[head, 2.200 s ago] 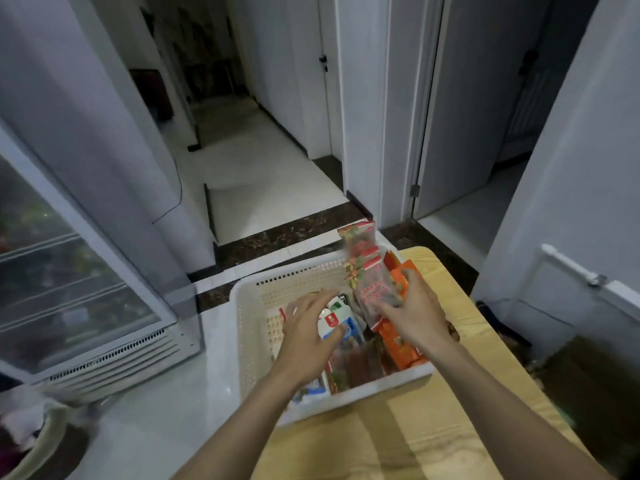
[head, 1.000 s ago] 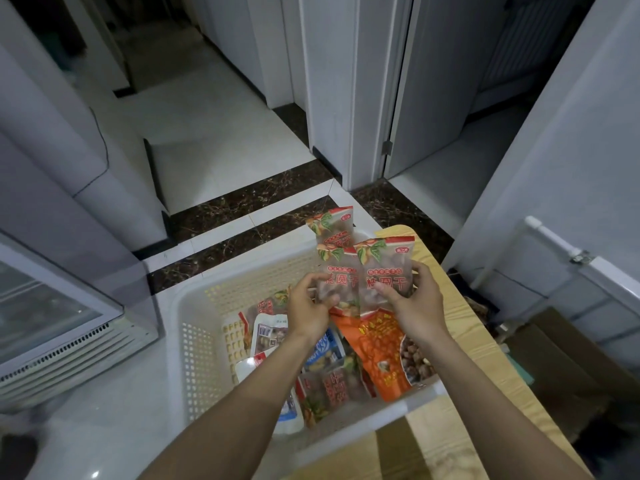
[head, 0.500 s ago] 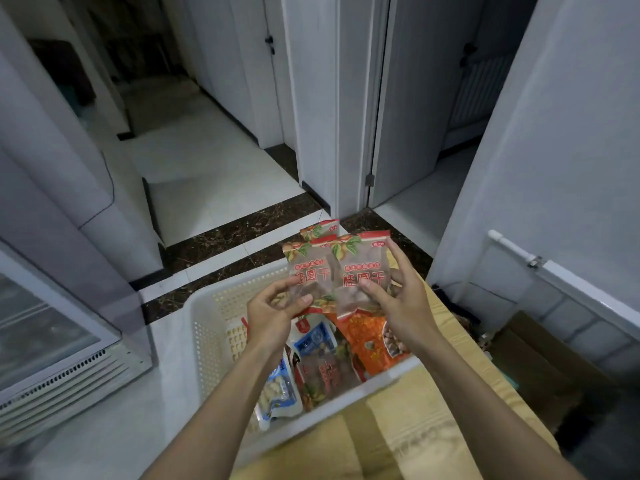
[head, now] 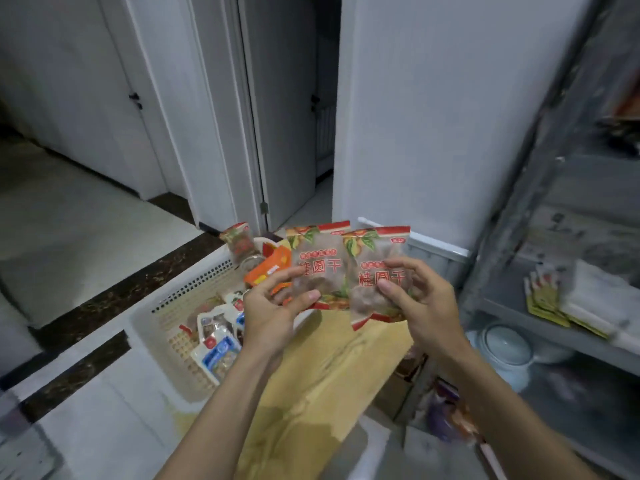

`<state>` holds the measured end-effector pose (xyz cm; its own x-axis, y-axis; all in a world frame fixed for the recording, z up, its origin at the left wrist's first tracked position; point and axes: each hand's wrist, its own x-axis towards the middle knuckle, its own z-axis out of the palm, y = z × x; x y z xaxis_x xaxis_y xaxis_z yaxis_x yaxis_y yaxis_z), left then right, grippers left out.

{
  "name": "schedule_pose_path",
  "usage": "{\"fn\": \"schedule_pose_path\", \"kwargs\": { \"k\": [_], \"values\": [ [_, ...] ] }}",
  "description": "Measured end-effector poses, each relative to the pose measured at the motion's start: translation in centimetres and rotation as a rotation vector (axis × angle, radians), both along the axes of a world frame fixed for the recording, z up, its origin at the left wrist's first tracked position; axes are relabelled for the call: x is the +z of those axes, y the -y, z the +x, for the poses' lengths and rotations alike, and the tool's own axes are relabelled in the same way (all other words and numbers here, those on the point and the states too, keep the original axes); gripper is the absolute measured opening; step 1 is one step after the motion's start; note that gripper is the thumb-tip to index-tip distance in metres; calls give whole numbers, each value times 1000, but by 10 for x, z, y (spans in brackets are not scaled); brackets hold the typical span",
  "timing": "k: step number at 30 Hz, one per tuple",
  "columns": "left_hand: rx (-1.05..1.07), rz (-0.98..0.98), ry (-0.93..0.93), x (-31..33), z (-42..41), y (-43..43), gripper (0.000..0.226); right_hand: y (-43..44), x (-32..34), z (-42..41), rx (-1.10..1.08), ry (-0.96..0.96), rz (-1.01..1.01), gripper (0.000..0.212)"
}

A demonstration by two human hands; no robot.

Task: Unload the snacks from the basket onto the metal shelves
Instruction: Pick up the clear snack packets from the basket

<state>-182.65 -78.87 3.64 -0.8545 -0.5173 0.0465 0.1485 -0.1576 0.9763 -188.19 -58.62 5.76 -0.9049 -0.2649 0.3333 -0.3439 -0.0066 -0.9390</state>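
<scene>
A white perforated basket [head: 180,306] sits at the left on a wooden tabletop [head: 322,368], with tiled floor and a white door behind it. Inside lie blue-and-white packets [head: 216,351], an orange pouch [head: 266,270], a glass jar [head: 252,262] and, at the far rim, a small red-topped bag [head: 239,240]; their print is too small to read. The left hand [head: 273,313] is above the basket's right side, fingers curled and thumb pinching the lower edge of a clear packet [head: 318,261] with a red top strip, leaf artwork and red characters 桂圆干. Just beside it, overlapping its right edge, a second packet [head: 377,271] with the same 桂圆干 label is gripped by the right hand [head: 422,306], thumb in front, fingers behind. Both packets are held upright in the air between basket and shelves. To the right stand grey metal shelves [head: 554,327], blurred, carrying yellow sachets [head: 545,296] beside a white bundle [head: 602,296]; a pale lidded pot [head: 504,348] sits on a lower level
</scene>
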Motion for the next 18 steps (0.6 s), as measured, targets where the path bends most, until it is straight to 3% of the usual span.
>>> {"fn": "schedule_pose_path", "kwargs": {
  "k": [9,18],
  "values": [
    [-309,-112,-78,41,16,-165,41,-172,40,77,-394,-54,-3,14],
    [-544,-144,-173,76,24,-382,41,-390,74,146,-593,-109,-3,9]
  ]
}}
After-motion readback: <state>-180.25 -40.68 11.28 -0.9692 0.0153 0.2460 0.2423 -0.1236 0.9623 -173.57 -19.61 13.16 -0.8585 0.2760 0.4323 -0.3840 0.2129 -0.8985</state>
